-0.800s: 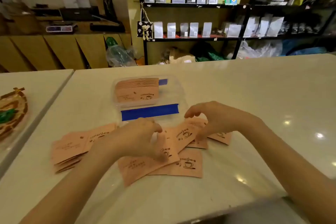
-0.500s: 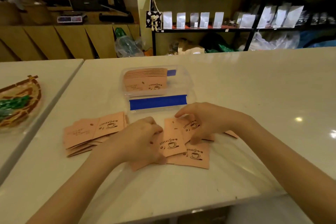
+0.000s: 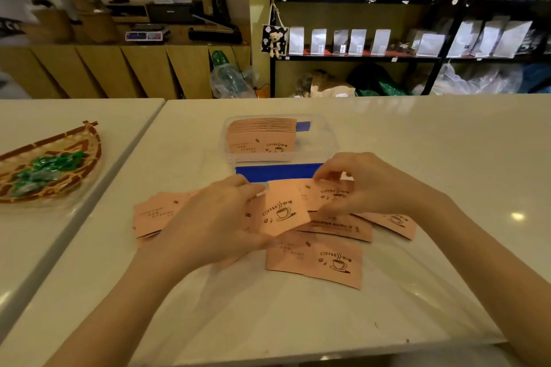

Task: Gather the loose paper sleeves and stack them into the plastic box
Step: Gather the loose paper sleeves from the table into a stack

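Pink paper sleeves printed with a coffee cup lie scattered on the white counter. My left hand pinches one sleeve, lifted and tilted. My right hand grips a second sleeve by its top edge, just behind the first. More loose sleeves rest flat: one nearest me, one under my right hand, one at the right, and a small pile to the left. The clear plastic box with a blue band stands behind my hands, holding a row of sleeves in its left half.
A woven basket with green-wrapped items sits on the neighbouring counter at the left, across a narrow gap. The counter's near edge runs below my forearms. Dark shelves with white bags stand beyond the counter.
Both hands have risen off the counter, each lifting a sleeve from the scattered pile; the camera view has tilted up a little.
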Demonstrator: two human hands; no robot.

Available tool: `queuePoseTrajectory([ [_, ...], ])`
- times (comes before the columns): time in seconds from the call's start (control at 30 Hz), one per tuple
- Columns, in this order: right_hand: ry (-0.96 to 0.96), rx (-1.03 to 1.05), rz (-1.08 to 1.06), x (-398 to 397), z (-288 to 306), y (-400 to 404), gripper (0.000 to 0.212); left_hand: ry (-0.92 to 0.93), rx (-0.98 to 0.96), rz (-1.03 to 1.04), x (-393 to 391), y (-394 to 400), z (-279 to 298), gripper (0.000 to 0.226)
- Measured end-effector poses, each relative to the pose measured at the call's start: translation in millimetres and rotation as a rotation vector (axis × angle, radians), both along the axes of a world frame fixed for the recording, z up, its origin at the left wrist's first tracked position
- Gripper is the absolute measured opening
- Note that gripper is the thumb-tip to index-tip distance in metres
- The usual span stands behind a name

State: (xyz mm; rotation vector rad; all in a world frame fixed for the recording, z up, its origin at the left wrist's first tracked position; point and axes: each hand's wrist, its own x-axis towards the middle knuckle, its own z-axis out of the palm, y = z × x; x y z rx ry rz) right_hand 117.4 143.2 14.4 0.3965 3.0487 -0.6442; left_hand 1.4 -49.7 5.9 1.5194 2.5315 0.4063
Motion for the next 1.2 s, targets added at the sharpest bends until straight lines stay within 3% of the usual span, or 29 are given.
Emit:
queuePoseTrajectory([
  [0.2,0.217,-0.017,-0.073,-30.4,-1.4,-13.1,0.043,0.056,0.150,0.200,-30.5,-32.9,14.5,0.082],
  [0.4,0.305,0.097,-0.114,-62.0,-6.2,-32.1,0.040,0.033,0.078,0.295,-63.6,-55.2,9.2,0.098],
  [0.53,0.368,0.042,-0.099,-75.5,-6.0,-42.4,0.040,-0.039,0.037,0.275,-74.8,-56.3,-11.4,0.107],
  [0.8,0.129,-0.012,0.242,-107.0,-21.8,-83.4,0.044,-0.299,0.224,0.250,-95.0,-70.7,-32.7,0.110],
  [1.2,0.176,0.077,0.263,-123.2,-47.4,-99.4,0.051,-0.110,0.115,0.160,-94.2,-80.4,-32.3,0.079],
])
